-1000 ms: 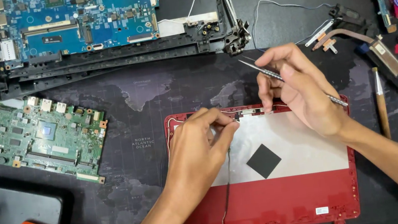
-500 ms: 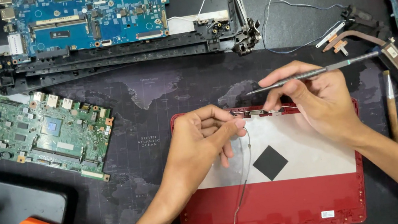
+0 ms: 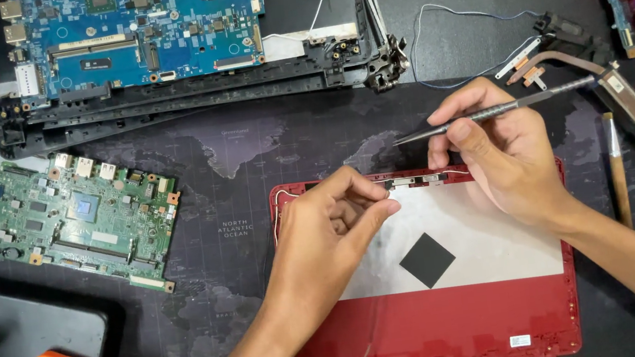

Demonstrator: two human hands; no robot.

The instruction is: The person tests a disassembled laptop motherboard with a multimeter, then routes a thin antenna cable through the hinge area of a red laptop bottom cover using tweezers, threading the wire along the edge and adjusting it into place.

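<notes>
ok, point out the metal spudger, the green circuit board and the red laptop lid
metal spudger [image 3: 499, 109], head view, mid-shaft above the right hand's fingers
green circuit board [image 3: 72, 221], head view, board centre near the chip
red laptop lid [image 3: 448, 324], head view, bare red lower band

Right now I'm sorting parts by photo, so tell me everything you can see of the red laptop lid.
The red laptop lid lies flat, inside up, on the dark mat. It looks like plastic: a red frame around a pale silvery panel bearing a black diamond pad. A small dark module sits at its top edge with thin wires alongside. The left hand pinches there; the right hand, holding a slim metal tool, rests on its upper right.
</notes>
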